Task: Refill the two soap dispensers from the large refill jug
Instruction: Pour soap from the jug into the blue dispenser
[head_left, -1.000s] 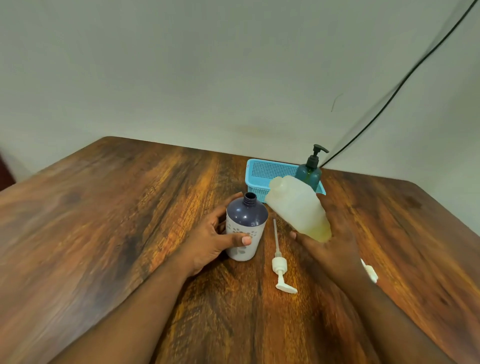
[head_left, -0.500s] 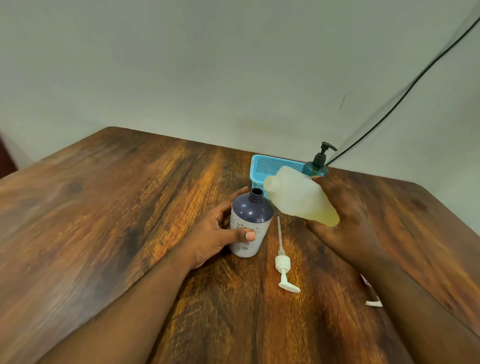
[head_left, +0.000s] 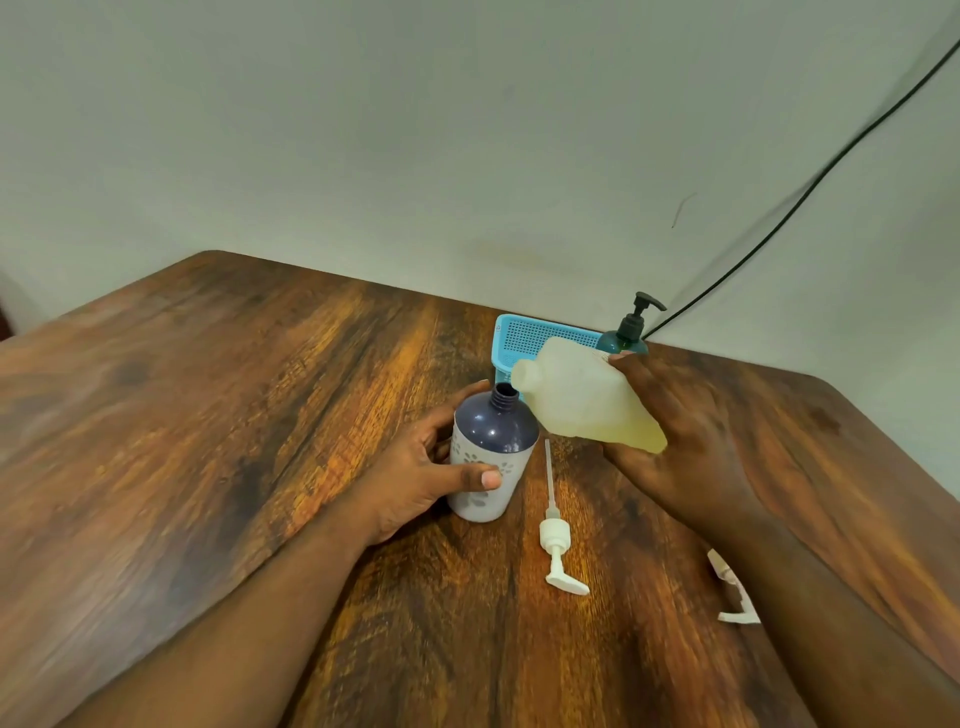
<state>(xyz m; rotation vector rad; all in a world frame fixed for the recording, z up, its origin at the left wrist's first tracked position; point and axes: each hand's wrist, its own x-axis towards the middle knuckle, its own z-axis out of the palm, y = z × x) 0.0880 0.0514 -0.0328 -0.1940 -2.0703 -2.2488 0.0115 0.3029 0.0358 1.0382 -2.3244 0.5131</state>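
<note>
The wooden surface (head_left: 260, 415) carries everything, and the step in hand looks like the first pour. The refill jug (head_left: 582, 400) is clamped in the right hand (head_left: 675, 431), tipped over with its mouth pointing toward the other hand, the yellowish soap pooled at the low end near the palm. Its mouth sits just beside and slightly above the open neck of the purple dispenser (head_left: 493, 447), which stands upright with the left hand (head_left: 421, 478) wrapped around its body, thumb across the front. I cannot make out any stream leaving the jug, so pouring has probably not begun. Beyond the right hand's fingertips a blue basket (head_left: 524, 338) rests, with the green dispenser (head_left: 626, 332), pump still on, just past it. Between the two hands lies a white pump (head_left: 555, 535), removed; another white piece (head_left: 735, 597) shows partly under the right forearm. The next move calls for raising the jug's base and centring its mouth over the narrow neck, slowly, to avoid spilling.
</note>
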